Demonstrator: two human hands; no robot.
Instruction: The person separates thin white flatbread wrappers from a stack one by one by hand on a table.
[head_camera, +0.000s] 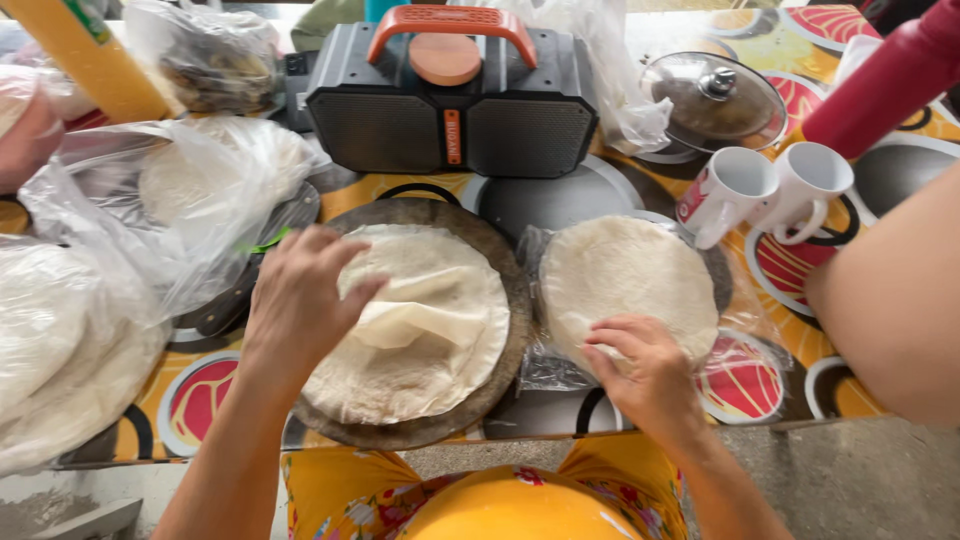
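A thin round flatbread lies on a round dark wooden board near the front edge of the table, a fold of its top sheet lifted toward the middle. The left hand lies palm down on the left part of this flatbread, wrist bent, fingers spread loosely and the fingertips curled onto the raised fold; whether they pinch it cannot be told. Just to the right of the board, one stack of flatbreads rests on clear plastic wrap. The right hand rests at the front rim of that stack, knuckles up, fingers bent and pressed on the edge, gripping nothing that can be seen.

Along the left edge of the table lie two clear plastic bags with more flatbreads, one nearer the front and one behind it. Two white mugs stand touching each other toward the right side, behind the stack. One glass pot lid lies farther back. One dark portable speaker with an orange handle stands at the back, behind the board. At the right edge, another person's bare arm reaches over the table. The table carries a patterned cloth in yellow, red and grey.
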